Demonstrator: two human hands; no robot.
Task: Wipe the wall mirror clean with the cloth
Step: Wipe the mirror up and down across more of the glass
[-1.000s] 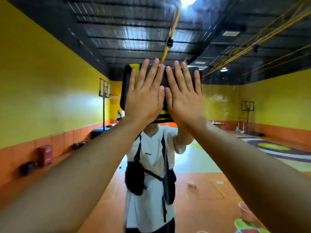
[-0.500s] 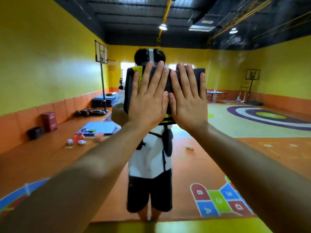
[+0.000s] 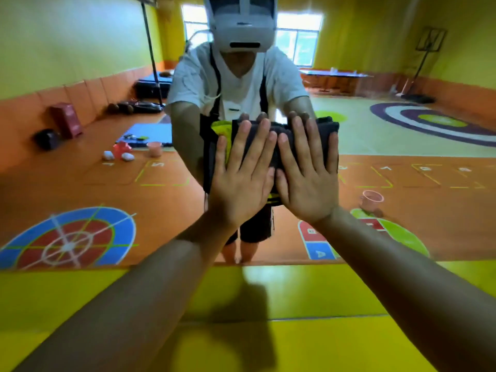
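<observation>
Head view: left hand (image 3: 241, 183) and right hand (image 3: 306, 181), grips flat, fingers apart, pin cloth (image 3: 279, 135) on wall mirror (image 3: 80, 183); its 12 o'clock edge, probably unpinned, could slip.

Mirror (image 3: 80, 183) glass unobstructed left and right of the cloth (image 3: 279, 135), yellow wall panel (image 3: 80, 296) bordering its lower edge directly below both flat-pressed hands, left hand (image 3: 241, 183), right hand (image 3: 306, 178).

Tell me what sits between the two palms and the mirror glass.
In the head view, only the folded dark cloth lies there; the left hand and right hand press it flat against the mirror.
</observation>
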